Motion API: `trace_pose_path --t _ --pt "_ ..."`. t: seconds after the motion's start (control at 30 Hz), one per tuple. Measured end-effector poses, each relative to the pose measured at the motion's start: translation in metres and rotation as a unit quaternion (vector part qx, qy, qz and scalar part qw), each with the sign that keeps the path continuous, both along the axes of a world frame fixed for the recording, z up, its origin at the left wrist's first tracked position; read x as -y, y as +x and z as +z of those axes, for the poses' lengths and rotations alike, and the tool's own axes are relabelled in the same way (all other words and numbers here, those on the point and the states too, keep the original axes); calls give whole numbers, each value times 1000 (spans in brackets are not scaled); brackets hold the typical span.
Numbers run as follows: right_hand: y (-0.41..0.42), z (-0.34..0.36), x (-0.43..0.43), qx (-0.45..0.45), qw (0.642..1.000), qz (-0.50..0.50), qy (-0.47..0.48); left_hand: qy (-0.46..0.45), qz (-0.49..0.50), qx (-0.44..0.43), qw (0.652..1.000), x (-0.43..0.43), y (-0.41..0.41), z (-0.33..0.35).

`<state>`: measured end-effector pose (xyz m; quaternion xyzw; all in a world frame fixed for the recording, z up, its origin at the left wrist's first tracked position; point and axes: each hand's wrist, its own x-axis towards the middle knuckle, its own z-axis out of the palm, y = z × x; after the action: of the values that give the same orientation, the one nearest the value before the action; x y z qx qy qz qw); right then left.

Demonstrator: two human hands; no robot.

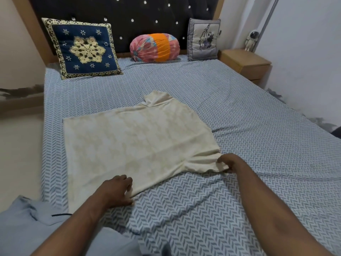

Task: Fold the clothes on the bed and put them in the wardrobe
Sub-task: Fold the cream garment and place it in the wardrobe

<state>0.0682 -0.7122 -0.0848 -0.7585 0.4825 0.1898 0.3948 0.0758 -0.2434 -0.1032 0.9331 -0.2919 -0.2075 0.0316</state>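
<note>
- The bed point(258, 117), under a blue-and-white herringbone sheet, fills most of the frame.
- A dark tufted headboard point(129, 12) runs along the top.
- The cream shirt point(138, 141) lies flat on the sheet at centre, collar toward the upper middle and hem toward the left.
- A pale blue garment point(27, 228) is bunched in the lower left corner.
- A navy cushion point(83, 48) leans on the headboard at upper left.
- A wooden nightstand point(243, 61) stands at upper right, beside the bed.
- A pink-and-orange bolster point(155, 47) sits at top centre, with a grey cushion point(203, 39) just to its right.
- The left hand point(118, 191), at lower centre, has its grip closed on the shirt's near edge.
- The right hand point(228, 163), right of centre, has its grip pinched on the sleeve.
- A small astronaut figure point(251, 40) stands on the nightstand.
</note>
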Motion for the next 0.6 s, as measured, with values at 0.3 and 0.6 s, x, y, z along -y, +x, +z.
trace_pose_path --t 0.3,0.6 --pt "-24 4 -62 150 899 189 -365 141 63 87 984 -47 -49 -7" --pt "-11 -29 -128 164 786 544 -245 170 73 92 978 -69 -45 -3"
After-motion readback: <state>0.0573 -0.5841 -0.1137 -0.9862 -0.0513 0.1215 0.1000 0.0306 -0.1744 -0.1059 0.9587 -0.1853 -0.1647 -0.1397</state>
